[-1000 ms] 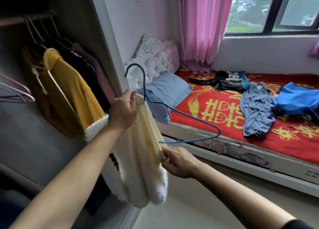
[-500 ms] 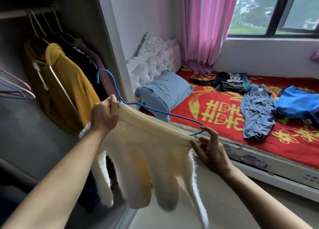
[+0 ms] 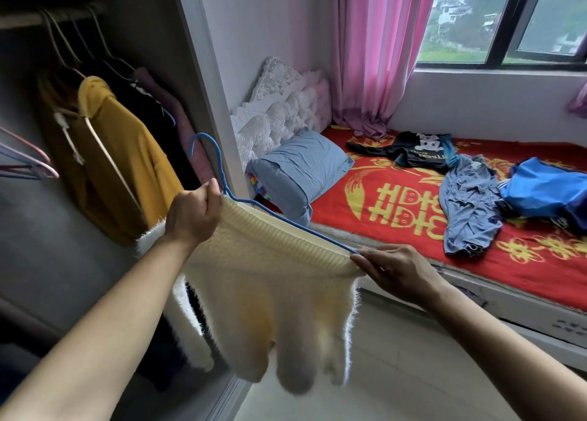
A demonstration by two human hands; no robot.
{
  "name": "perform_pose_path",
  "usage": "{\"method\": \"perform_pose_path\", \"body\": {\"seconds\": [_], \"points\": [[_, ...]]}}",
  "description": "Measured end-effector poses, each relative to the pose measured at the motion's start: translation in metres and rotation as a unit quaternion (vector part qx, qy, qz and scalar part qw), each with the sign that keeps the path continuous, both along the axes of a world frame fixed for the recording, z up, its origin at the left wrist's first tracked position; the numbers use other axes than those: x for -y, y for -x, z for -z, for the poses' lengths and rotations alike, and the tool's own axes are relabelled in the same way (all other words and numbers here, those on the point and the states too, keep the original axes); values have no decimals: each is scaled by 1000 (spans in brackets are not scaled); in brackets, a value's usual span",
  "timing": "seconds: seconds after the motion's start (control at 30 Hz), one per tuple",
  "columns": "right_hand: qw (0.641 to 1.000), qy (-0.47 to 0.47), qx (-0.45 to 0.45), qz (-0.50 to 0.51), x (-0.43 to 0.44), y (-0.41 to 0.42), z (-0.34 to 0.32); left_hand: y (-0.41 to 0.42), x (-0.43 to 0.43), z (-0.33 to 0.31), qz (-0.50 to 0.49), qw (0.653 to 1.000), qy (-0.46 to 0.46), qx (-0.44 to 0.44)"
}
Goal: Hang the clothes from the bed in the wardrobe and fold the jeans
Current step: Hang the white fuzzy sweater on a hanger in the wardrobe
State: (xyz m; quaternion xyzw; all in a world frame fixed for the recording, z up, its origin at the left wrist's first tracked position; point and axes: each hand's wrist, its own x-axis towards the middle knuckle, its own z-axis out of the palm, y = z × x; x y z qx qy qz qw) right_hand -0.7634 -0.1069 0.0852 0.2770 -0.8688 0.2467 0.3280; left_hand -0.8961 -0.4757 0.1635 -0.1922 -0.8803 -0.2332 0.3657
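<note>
Two hands gripping one cream sweater (image 3: pixel 270 293), one blue hanger (image 3: pixel 222 179), three garments on bed (image 3: pixel 397 204)

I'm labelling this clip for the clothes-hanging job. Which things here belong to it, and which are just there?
Part of the job:
cream sweater, held by left hand and right hand
blue hanger
wardrobe rail
jeans
black shirt
blue garment

Just there:
pillow
pink curtain
window

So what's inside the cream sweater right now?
A blue hanger: its hook and one wire arm show along the top of the cream sweater. The rest of the frame is covered by the knit, so its seating cannot be checked.
</note>
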Motion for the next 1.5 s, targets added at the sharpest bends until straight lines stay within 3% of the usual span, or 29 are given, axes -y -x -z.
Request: {"method": "perform_pose_path", "body": {"seconds": [0.23,0.63,0.8,0.97,1.17,1.5], "points": [[985,-163,-60,-3,13,17,-35,-4,-9,-11,9,995,79,-52],[980,-173,-94,-6,21,17,-43,-11,-12,-13,15,994,93,-60],[994,-91,-64,-17,18,10,-44,-9,-16,-6,-8,999,31,17],[995,-46,-92,7,11,7,-50,-5,-15,-4,-38,997,3,62],[982,-91,-154,64,6,4,-49,-7,-6,-6,-12,997,48,60],[981,-171,-93,14,12,20,-58,-10,-4,-13,12,995,89,38]]}}
